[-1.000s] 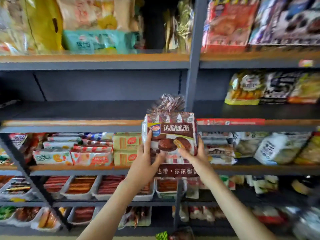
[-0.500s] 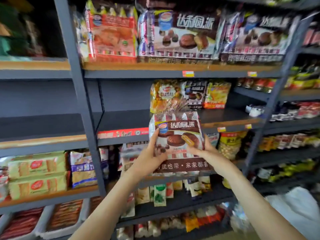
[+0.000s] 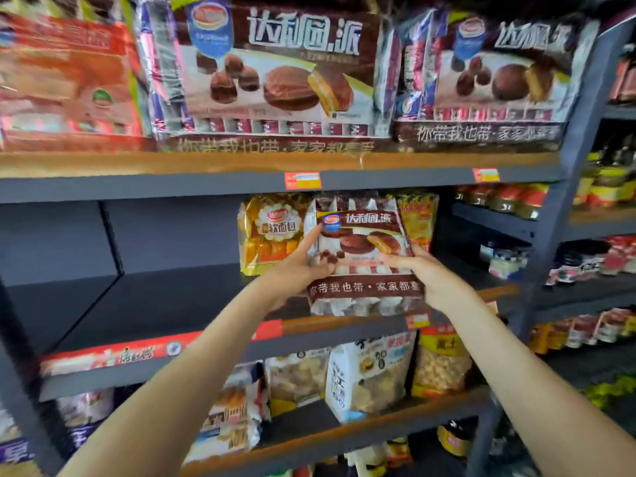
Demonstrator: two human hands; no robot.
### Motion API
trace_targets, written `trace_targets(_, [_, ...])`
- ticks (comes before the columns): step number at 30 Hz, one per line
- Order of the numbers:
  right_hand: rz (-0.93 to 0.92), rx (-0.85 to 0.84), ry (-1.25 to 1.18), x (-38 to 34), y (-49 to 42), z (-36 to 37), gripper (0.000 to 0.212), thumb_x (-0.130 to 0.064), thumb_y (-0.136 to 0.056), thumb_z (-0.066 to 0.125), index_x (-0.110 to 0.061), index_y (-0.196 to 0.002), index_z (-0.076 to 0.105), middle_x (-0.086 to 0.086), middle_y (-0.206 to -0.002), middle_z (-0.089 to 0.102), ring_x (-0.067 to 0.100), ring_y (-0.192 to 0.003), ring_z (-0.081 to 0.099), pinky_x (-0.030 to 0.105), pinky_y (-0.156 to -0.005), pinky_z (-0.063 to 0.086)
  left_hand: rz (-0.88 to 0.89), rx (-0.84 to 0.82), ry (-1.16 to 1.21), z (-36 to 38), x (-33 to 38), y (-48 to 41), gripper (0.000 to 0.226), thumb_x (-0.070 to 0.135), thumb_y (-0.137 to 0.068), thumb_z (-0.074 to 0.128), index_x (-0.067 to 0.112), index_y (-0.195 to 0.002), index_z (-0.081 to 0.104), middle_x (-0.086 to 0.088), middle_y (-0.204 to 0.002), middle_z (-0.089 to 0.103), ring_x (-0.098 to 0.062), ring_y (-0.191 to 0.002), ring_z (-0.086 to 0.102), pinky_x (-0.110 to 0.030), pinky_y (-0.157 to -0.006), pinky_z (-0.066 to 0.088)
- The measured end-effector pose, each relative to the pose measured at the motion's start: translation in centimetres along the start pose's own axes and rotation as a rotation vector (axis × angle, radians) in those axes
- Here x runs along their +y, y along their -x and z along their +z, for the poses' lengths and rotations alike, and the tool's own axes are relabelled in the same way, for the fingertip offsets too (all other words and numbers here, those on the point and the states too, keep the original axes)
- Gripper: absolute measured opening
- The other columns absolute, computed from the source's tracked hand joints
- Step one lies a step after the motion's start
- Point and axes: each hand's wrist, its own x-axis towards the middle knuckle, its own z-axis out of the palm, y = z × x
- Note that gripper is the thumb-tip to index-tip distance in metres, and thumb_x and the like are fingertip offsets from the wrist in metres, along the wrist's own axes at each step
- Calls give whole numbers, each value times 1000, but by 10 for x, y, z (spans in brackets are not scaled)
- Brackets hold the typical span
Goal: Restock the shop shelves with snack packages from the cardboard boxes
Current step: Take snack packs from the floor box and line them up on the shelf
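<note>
Just one camera here, riding on your head with a wide-angle lens. It faces the grey shelving (image 3: 165,297) pretty much head-on and close up. Your forearms run in from the bottom edge, and your left hand (image 3: 298,268) and right hand (image 3: 425,275) meet on the chocolate pie package (image 3: 364,259) around mid-frame. The big pie packs (image 3: 275,70) crowd the top edge, and the upright post (image 3: 581,125) leans at right.
</note>
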Motion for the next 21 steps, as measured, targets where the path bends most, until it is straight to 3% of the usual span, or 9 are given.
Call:
trace_targets(2, [-26, -16, 55, -4, -32, -15, 86, -42, -42, 93, -37, -119, 55, -6, -120, 67, 23, -117, 59, 51, -108, 37, 18, -11, -9, -3, -4, -34, 76, 9, -96, 55, 43, -150, 13, 12, -124, 53, 9, -85, 65, -13, -67, 52])
trace_targets(4, [-23, -48, 149, -6, -62, -30, 91, -45, -47, 88, -37, -128, 47, -12, -128, 59, 19, -123, 51, 48, -112, 32, 20, -6, -23, -9, -13, -65, 77, 7, -95, 56, 43, -150, 16, 16, -115, 53, 7, -88, 64, -15, -70, 53])
trace_targets(7, [7, -105, 299, -2, -106, -47, 114, -46, -56, 84, -36, -148, 17, -13, -142, 42, 15, -131, 40, 42, -116, 26, 17, 39, -55, -15, -24, -98, 80, 3, -91, 60, 42, -149, 20, 16, -126, 42, 5, -99, 56, -20, -79, 53])
trace_targets(11, [-17, -121, 425, 17, -157, -60, 105, -25, -77, 78, -25, -150, 4, 0, -150, 36, 16, -128, 40, 33, -108, 32, 52, 78, -243, -9, -43, -130, 89, -3, -89, 60, 37, -150, 10, 28, -120, 34, 17, -94, 52, -10, -75, 50])
trace_targets(13, [-52, -98, 526, 25, -180, -67, 115, -28, -76, 79, -24, -150, -9, 2, -155, 25, 22, -138, 31, 41, -113, 28, 87, 106, -365, -4, -55, -147, 99, -1, -87, 65, 39, -150, 0, 29, -127, 33, 0, -118, 51, -17, -91, 49])
trace_targets(15, [-117, -113, 568, 30, -195, -73, 117, -25, -79, 77, -22, -149, -17, 1, -155, 24, 25, -141, 26, 41, -115, 25, 76, 158, -542, 1, -65, -160, 111, 11, -84, 71, 51, -141, -15, 18, -141, 27, -20, -138, 32, -32, -111, 35])
trace_targets(17, [-200, -116, 574, 38, -207, -76, 114, -15, -81, 74, -19, -148, -17, 1, -151, 28, 24, -141, 26, 35, -112, 25, -3, 149, -792, 3, -70, -169, 125, 25, -79, 78, 59, -125, -34, 0, -153, 11, -25, -144, 15, -39, -116, 23])
trace_targets(19, [-215, -125, 611, 41, -213, -79, 117, -15, -82, 73, -16, -146, -24, 3, -155, 20, 21, -143, 20, 34, -113, 21, -61, 168, -1013, 4, -75, -174, 132, 36, -75, 80, 51, -120, -44, -6, -156, 4, -27, -145, 14, -42, -115, 27])
trace_targets(21, [-184, -155, 696, 44, -221, -82, 122, -24, -83, 73, -13, -142, -33, 5, -160, 1, 23, -146, 9, 38, -118, 15, -49, 242, -1166, 8, -73, -177, 132, 45, -76, 75, 46, -115, -51, -10, -158, 6, -29, -144, 19, -40, -113, 31])
